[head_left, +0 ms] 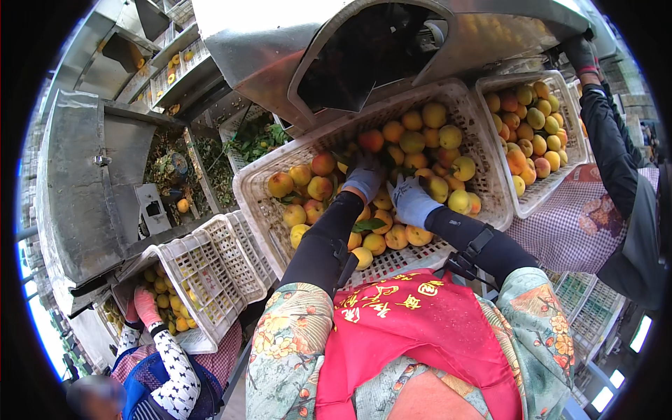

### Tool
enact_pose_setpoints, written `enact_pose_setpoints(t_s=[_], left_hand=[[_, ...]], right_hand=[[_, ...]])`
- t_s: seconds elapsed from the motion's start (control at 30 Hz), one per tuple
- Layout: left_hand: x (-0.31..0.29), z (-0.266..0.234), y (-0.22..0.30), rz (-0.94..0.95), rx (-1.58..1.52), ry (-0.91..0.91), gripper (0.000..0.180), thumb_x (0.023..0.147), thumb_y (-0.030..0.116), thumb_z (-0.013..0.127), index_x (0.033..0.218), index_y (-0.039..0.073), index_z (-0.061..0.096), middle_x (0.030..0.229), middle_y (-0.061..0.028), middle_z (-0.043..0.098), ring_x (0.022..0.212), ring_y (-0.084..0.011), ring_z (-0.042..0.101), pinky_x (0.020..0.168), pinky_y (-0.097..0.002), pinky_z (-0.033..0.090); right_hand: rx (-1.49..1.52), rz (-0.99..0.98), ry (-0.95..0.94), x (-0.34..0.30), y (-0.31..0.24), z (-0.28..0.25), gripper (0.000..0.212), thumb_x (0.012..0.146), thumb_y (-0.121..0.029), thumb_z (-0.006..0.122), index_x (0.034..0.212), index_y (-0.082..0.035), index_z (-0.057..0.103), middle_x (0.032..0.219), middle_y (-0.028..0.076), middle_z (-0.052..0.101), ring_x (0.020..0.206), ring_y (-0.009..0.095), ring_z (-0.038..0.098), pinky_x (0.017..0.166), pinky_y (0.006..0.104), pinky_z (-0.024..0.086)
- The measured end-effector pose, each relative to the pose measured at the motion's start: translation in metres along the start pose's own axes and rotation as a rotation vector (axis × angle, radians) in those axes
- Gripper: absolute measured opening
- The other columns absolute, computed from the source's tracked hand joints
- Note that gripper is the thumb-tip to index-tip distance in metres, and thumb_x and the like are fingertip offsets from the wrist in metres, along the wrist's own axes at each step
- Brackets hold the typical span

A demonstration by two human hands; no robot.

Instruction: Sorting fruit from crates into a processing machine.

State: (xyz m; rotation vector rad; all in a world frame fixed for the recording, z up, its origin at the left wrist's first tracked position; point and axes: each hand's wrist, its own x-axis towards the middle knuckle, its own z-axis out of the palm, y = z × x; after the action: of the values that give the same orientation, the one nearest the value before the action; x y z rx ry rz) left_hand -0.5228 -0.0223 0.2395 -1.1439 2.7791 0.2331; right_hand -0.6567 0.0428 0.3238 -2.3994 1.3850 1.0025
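Yellow and orange-blushed round peaches point(413, 142) lie heaped in a wide white slotted plastic crate point(483, 178) tilted up against the mouth of a grey sheet-metal machine hood point(280, 42), and both of the wearer's hands are down among the fruit. The left hand point(365, 176), in a grey-blue knitted glove, rests palm-down on the pile with its fingers curled over the peaches; whether it actually grips one cannot be told. The right hand point(411, 199), gloved alike, lies just beside it with fingers spread loosely over the fruit (no peach can be seen closed inside it). Black sleeves point(323, 241) cover both forearms, above a red apron with yellow characters point(399, 315) and floral green oversleeves point(287, 350). A few green leaves point(367, 225) lie between the peaches near the wrists. To the right, a second white crate of peaches point(560, 91) sits on a purple checked cloth point(567, 227), with another person's dark-sleeved arm point(607, 143) reaching along its far edge. To the lower left, a third white slotted crate point(210, 269) stands tipped against a steel chute point(77, 182), where another worker's pink-gloved hand point(145, 305) rests by small yellow fruit point(164, 301).
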Motion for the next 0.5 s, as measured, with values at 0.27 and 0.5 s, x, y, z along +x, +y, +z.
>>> enact_pose_setpoints(t_s=[0.27,0.5], left_hand=[[-0.074,-0.035,-0.016,-0.481,-2.272,0.077,0.052,0.088,0.037,0.060,0.129,0.008,0.050,0.125,-0.0135,0.056,0.120,-0.0345,0.051,0.103,-0.0556,0.036],[-0.109,-0.152,0.017,0.091,-2.895,0.466,0.060,0.080,0.031,0.065,0.132,0.005,0.048,0.134,-0.0153,0.050,0.126,-0.0335,0.046,0.109,-0.0519,0.032]], right_hand=[[1.379,-0.064,0.719,-0.025,0.039,-0.026,0.084,0.071,-0.021,0.078,0.144,-0.010,0.038,0.134,0.013,0.053,0.117,0.023,0.056,0.095,0.0339,0.045],[1.694,-0.273,1.097,-0.045,-0.004,-0.079,0.091,0.067,-0.008,0.082,0.145,-0.004,0.035,0.145,0.012,0.042,0.130,0.019,0.044,0.108,0.0306,0.035]])
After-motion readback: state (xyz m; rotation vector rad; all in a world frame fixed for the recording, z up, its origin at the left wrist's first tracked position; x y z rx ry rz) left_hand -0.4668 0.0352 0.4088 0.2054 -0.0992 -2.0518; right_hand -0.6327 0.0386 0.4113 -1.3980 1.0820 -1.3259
